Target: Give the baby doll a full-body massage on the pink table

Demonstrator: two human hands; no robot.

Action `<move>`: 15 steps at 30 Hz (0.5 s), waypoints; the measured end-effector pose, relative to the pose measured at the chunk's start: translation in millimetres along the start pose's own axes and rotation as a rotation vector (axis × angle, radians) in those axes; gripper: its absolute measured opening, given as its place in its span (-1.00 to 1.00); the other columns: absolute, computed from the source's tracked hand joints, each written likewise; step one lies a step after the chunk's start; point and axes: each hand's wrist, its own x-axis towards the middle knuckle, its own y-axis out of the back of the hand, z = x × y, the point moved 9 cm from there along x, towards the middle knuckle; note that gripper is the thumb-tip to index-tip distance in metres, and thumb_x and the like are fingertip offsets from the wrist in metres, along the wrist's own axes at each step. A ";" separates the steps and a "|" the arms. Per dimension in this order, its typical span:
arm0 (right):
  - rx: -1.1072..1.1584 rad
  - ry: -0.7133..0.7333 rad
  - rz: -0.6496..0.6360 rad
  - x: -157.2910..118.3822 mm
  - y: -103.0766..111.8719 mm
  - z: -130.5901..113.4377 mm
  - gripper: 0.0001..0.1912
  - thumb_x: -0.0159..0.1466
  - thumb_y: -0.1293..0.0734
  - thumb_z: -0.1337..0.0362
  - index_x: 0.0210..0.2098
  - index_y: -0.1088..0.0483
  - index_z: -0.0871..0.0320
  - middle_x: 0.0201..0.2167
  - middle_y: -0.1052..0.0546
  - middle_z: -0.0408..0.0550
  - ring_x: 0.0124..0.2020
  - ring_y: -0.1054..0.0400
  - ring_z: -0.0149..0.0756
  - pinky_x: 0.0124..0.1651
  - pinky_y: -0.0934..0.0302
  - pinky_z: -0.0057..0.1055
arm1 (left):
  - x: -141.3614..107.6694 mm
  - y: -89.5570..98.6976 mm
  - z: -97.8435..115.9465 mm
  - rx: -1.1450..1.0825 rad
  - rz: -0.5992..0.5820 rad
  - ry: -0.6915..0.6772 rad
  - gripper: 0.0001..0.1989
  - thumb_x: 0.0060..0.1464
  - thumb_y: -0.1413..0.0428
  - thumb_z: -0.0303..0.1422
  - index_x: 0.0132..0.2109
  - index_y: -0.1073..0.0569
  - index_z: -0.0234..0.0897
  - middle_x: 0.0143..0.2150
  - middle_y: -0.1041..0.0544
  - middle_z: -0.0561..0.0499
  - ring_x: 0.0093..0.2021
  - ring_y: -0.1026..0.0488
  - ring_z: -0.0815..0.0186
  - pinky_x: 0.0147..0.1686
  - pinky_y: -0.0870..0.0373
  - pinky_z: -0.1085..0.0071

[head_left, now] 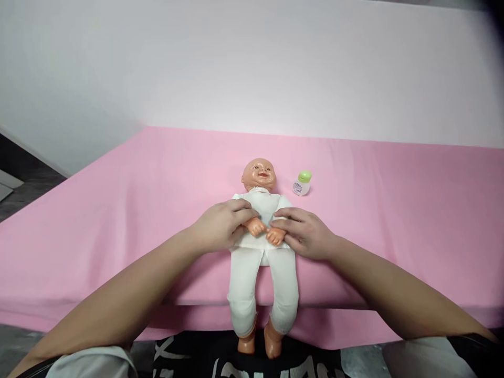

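Observation:
A baby doll (262, 220) in a white top and trousers lies face up, its head away from me and its legs hanging over the near edge of the table. My left hand (224, 226) is closed round the doll's forearm on the left side. On the other side, my right hand (305, 231) grips the other forearm, with fingers over the sleeve. Both of the doll's hands rest close together on its belly. Right of the doll's head is a small clear bottle (301, 184) with a green cap.
Pink cloth (177, 173) covers the table and hangs down at the near edge. Behind it stands a white wall (252, 68). Grey floor (23, 194) shows at the far left. My own black printed clothing is just below the table edge, near the doll's feet.

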 end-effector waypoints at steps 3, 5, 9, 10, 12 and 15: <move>0.112 -0.221 0.184 -6.5 25.6 37.5 -0.63 0.42 -0.45 0.30 0.20 -0.56 -0.02 0.11 -0.67 0.04 0.01 -0.62 -0.09 0.04 -0.59 -0.13 | -0.4 16.0 -26.7 -0.157 0.156 0.108 -0.66 0.28 -0.20 -0.28 0.15 -0.61 -0.21 0.08 -0.65 -0.13 -0.06 -0.61 0.15 -0.06 -0.55 0.26; 0.184 -0.459 0.370 -20.2 48.3 75.9 -0.67 0.41 -0.50 0.15 0.14 -0.55 -0.02 0.02 -0.70 -0.01 -0.17 -0.60 -0.18 -0.13 -0.57 -0.21 | -6.6 26.4 -63.5 -0.249 0.319 0.287 -0.70 0.20 -0.27 -0.18 -0.01 -0.60 -0.24 -0.09 -0.65 -0.08 -0.21 -0.55 0.20 -0.19 -0.50 0.30; 0.386 -0.875 0.651 -57.2 73.6 144.7 -0.52 0.30 -0.57 0.06 0.12 -0.45 0.03 -0.22 -0.65 -0.10 -0.41 -0.45 -0.33 -0.38 -0.42 -0.38 | -30.3 20.1 -143.9 -0.525 0.480 0.722 -0.77 0.15 -0.26 -0.18 -0.15 -0.57 -0.23 -0.29 -0.57 -0.01 -0.33 -0.48 0.24 -0.34 -0.38 0.34; 0.428 -0.977 0.675 -65.9 73.7 157.8 -0.50 0.25 -0.59 0.11 0.11 -0.43 0.03 -0.30 -0.63 -0.14 -0.48 -0.39 -0.36 -0.47 -0.33 -0.43 | -36.1 14.8 -159.4 -0.573 0.466 0.822 -0.77 0.12 -0.28 -0.18 -0.18 -0.57 -0.24 -0.32 -0.56 -0.01 -0.36 -0.47 0.24 -0.36 -0.35 0.34; 0.491 -1.150 0.632 -78.3 67.2 176.5 -0.54 0.19 -0.61 0.19 0.00 -0.42 0.04 -0.43 -0.55 -0.19 -0.57 -0.28 -0.41 -0.59 -0.15 -0.48 | -47.4 4.5 -183.7 -0.620 0.399 1.005 -0.77 0.05 -0.33 -0.19 -0.25 -0.57 -0.25 -0.42 -0.52 -0.01 -0.44 -0.42 0.24 -0.44 -0.27 0.34; 0.525 -1.269 0.391 -83.8 48.7 189.3 -0.64 0.17 -0.61 0.17 -0.25 -0.37 0.06 -0.57 -0.42 -0.21 -0.64 -0.21 -0.41 -0.67 0.07 -0.50 | -56.3 -4.7 -202.6 -0.681 0.313 1.117 -0.74 -0.02 -0.38 -0.19 -0.31 -0.55 -0.26 -0.52 -0.44 0.02 -0.53 -0.33 0.28 -0.52 -0.14 0.35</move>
